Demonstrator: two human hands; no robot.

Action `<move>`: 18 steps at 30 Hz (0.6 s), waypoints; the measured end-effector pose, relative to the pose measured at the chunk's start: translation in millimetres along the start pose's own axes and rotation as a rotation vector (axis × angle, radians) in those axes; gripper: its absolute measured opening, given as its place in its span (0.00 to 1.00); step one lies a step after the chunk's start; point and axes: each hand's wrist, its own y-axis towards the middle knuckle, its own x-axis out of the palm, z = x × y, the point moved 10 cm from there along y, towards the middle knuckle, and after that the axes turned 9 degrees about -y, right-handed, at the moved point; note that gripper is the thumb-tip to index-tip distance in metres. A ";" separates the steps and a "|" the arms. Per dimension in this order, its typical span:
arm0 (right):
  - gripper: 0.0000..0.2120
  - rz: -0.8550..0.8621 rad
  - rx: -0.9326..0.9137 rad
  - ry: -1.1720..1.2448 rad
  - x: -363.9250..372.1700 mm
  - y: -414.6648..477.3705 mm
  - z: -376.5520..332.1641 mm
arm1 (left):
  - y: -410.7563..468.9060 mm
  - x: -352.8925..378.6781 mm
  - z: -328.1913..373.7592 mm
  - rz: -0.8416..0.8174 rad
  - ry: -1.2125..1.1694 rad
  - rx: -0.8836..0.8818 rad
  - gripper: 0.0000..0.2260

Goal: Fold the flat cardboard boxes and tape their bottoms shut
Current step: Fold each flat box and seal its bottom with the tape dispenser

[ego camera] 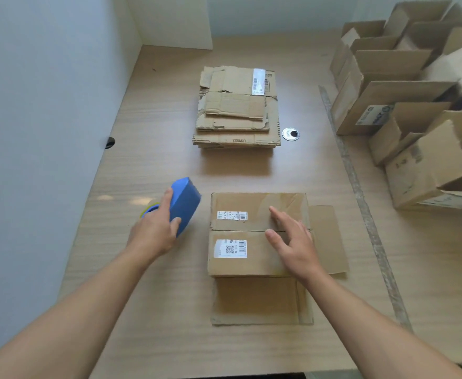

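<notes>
The right hand presses flat, fingers straight, on the folded brown cardboard box to keep its flaps closed while the left hand grips the blue tape dispenser, probably for taping.

Your box was plain brown cardboard, matt and a bit scuffed, with creases across the far flap. The labels on it were white printed paper. The stack further back was the same cardboard but rougher, with torn edges showing the corrugation. Your dispenser looked like smooth blue plastic, pretty matt. The table had a pale wood-grain finish with a soft sheen, and the grommet in it looked like shiny metal.
</notes>
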 end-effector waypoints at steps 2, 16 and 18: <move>0.24 -0.001 0.005 0.051 -2.1 -0.5 1.6 | -19.7 -13.6 32.7 0.016 0.018 0.152 0.32; 0.18 -0.188 -0.119 0.156 -2.4 -3.1 0.1 | -96.0 41.9 114.3 0.090 0.271 1.025 0.25; 0.16 -0.193 -0.146 0.150 -0.6 -3.2 -0.4 | -97.9 41.7 118.6 0.091 0.259 1.049 0.25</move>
